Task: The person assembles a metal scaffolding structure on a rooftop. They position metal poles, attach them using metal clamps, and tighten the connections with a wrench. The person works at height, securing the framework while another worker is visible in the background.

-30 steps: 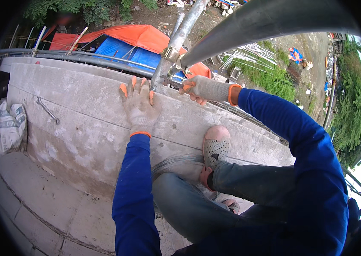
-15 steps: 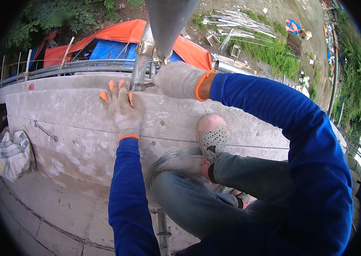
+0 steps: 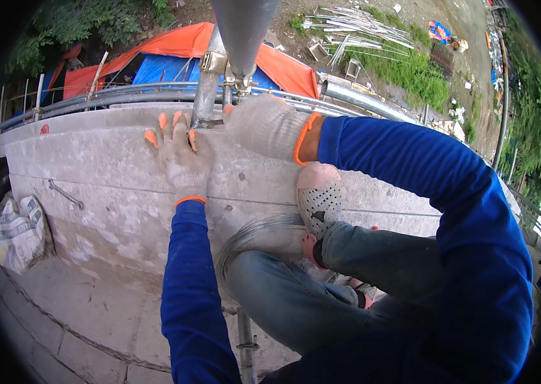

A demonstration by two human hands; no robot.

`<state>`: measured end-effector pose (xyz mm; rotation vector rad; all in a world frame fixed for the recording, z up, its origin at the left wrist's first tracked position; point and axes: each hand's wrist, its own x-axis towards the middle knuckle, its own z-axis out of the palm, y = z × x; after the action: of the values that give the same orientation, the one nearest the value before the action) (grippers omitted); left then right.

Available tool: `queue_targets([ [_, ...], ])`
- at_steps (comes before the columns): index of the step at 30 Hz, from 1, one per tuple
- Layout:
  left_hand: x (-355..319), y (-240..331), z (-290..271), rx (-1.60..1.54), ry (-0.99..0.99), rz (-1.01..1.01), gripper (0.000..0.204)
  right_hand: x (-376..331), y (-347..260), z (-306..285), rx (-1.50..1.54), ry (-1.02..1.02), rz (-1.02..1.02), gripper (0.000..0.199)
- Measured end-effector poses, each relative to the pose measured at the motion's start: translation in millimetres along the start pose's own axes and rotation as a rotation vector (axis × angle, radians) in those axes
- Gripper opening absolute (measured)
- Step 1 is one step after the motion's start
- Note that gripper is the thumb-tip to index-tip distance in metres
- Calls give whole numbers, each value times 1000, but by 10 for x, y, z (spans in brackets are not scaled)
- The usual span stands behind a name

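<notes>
Two hands in gloves: the left hand (image 3: pixel 179 157) and the right hand (image 3: pixel 264 125). One upright metal pole (image 3: pixel 206 83). One grey shoe (image 3: pixel 319 198). One coil of wire (image 3: pixel 251 237). One sack (image 3: pixel 17 233). One concrete wall (image 3: pixel 91 166).

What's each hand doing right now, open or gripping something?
Left hand: open, fingers spread flat on the concrete wall.
Right hand: closed at the pipe clamp; what it holds cannot be told.

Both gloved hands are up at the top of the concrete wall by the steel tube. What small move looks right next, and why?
Probably close the left hand round the upright steel tube. It lies flat on the concrete wall with fingertips just beside the tube, while the right hand is already at the clamp, and one foot is braced against the wall.
</notes>
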<state>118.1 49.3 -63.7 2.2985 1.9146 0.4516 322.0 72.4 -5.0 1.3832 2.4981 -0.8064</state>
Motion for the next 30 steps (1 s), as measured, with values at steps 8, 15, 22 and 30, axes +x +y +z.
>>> queue_targets([
  [8,25,34,-5,-16,-46,-7,30,70,278,540,159,112,-36,19],
  [15,-15,40,-15,19,-40,3,27,231,60,-197,91,-16,-109,17],
  [22,2,31,-26,69,-49,47,23,689,-73,-39,-92,-19,-120,21],
  [30,-104,-22,49,-219,-371,-373,26,1120,-136,-200,-264,-253,-143,21],
])
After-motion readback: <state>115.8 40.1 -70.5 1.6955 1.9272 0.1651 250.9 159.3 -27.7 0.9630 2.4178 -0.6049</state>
